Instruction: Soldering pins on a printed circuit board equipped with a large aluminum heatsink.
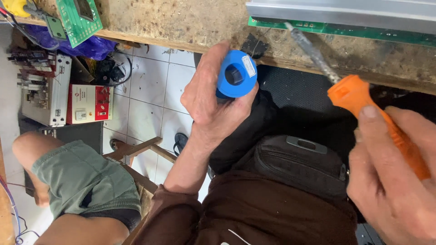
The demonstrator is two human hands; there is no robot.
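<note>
Off the near edge of the worn wooden bench (181, 22), the left hand (206, 97) has its fingers clamped around a blue spool (236, 75), while the right hand (390, 177) grips an orange-handled screwdriver (363, 102) whose tip reaches the green circuit board (363, 31) under a metal rail (340, 11).

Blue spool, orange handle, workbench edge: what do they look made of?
Blue spool: smooth moulded plastic, by its even colour and soft sheen. Orange handle: probably plastic or rubbery grip, matte. Workbench edge: worn, stained wood or chipboard, rough and speckled.
</note>
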